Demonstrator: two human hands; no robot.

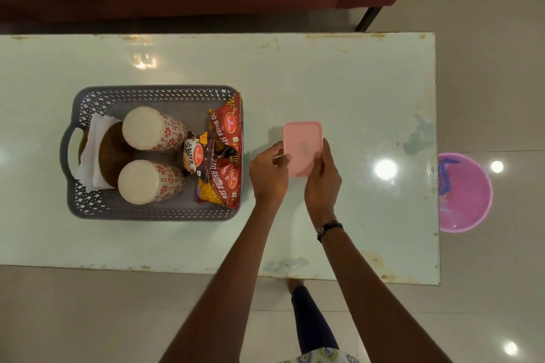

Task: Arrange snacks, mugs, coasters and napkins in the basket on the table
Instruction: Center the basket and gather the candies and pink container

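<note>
Both hands on the pink box [302, 148]: left hand [269, 174] grips its nine o'clock edge, right hand [323, 178] its three o'clock edge

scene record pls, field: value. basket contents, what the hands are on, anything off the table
basket: grey perforated basket, on the left part of the table
mugs: two floral mugs, in the basket
napkins: white napkins, at the basket's left end
coaster: brown coaster, on the napkins
snacks: red packets, along the basket's right wall
left hand: grips the pink box
right hand: grips the same box
box location: over the table, right of the basket
off table: pink tub, on the floor
</note>
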